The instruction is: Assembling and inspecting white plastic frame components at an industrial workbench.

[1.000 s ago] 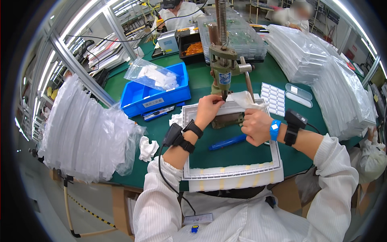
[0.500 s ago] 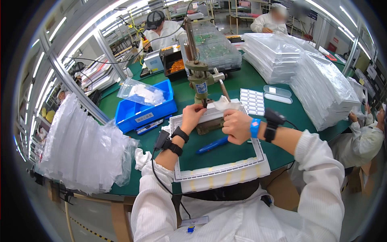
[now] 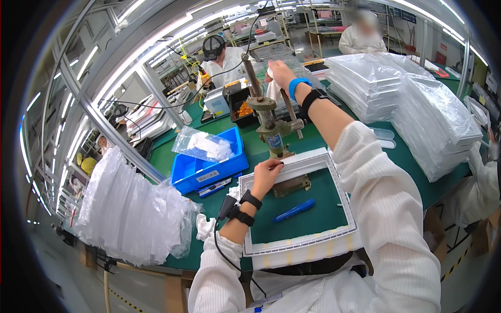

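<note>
A hand-lever press (image 3: 272, 138) stands at the far side of a white rectangular frame (image 3: 334, 180). My left hand (image 3: 266, 176) is pinched at the frame's far edge, just below the press head; what sits between its fingertips is too small to make out. Raised beyond the press, my right hand (image 3: 283, 74) is closed around the upper end of the press lever (image 3: 288, 107), where white cloth (image 3: 273, 91) is wrapped. Inside the frame opening, a metal base block (image 3: 292, 186) and a blue pen (image 3: 294, 210) show on the green table.
A blue bin (image 3: 209, 175) with a bag of white parts is left of the press. Plastic-wrapped stacks stand at left (image 3: 128, 208) and right (image 3: 433, 125). Crumpled white cloth (image 3: 205, 227) lies beside my left forearm. Two co-workers sit across the table; another is at right.
My right hand has swung up and away from near the frame, taking the lever's wrapped end from low to high. The left hand stays pinched at the frame's far edge. The view has shifted.
</note>
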{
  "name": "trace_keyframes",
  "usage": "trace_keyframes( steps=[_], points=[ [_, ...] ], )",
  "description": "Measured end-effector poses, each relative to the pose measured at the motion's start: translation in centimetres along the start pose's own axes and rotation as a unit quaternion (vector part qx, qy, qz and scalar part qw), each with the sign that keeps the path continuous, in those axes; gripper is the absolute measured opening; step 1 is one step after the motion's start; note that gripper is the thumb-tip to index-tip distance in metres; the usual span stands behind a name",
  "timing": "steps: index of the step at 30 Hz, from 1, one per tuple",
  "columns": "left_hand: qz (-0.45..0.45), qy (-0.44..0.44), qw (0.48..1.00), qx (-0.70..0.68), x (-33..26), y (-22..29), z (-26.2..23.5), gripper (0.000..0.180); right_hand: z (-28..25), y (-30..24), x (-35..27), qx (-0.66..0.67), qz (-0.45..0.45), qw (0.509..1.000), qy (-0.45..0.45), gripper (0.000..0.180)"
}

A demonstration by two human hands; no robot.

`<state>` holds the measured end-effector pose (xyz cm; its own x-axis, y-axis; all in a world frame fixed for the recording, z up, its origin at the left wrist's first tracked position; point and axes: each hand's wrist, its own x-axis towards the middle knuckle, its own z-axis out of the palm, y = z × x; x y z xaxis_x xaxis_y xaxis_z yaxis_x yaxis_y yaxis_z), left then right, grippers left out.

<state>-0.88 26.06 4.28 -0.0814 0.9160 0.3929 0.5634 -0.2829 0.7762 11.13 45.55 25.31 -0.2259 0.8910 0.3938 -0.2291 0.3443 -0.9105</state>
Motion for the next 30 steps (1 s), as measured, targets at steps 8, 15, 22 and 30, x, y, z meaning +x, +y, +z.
trace_keyframes(
  steps=[8,15,22,30],
  points=[
    [-0.042,0.002,0.998,0.039,-0.9,-3.1,-5.9,0.017,-3.6,-3.5,-17.1,-0.416,-0.175,0.891,-0.05,0.029],
    [-0.029,-0.182,0.969,0.163,1.0,-0.8,-9.9,0.02,-13.7,-1.1,-36.4,-0.54,0.137,0.824,-0.109,0.038],
    [-0.038,-0.2,0.971,0.126,-2.3,1.5,-13.2,0.02,-14.7,-0.4,-35.3,-0.528,0.101,0.838,-0.094,0.024],
    [-0.36,-0.099,0.879,-0.295,-18.0,7.9,-17.9,0.01,-13.5,1.6,-25.8,-0.56,0.021,0.796,-0.227,0.029]
  ],
)
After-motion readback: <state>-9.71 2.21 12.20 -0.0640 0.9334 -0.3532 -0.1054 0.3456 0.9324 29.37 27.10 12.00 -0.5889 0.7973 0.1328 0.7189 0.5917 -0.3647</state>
